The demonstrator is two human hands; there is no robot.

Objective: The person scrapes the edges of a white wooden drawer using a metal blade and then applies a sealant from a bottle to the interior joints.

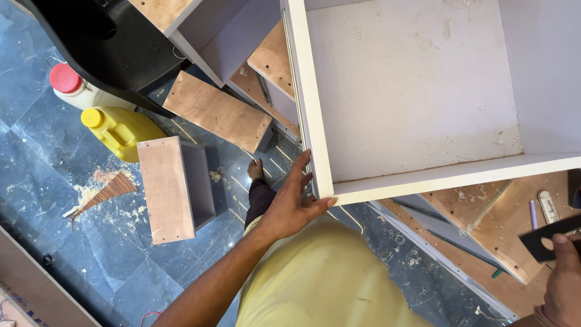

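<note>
Bracing the white cabinet box (417, 97) at its near corner.
Your left hand (289, 206) lies open, fingers spread against that corner; the box is pale inside, holding only wood shavings. Your right hand (563, 284) pinches a flat black tool (548, 239). Left on the floor stand a yellow jug (121, 130) and a red-capped white jug (72, 88).

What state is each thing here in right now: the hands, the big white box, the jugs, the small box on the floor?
Left hand: open, flat against the white cabinet's corner.
Right hand: gripping a black flat tool.
White cabinet: open, empty but for shavings.
Yellow jug: capped, lying down.
White jug: capped red.
Small box: on its side, open.
</note>
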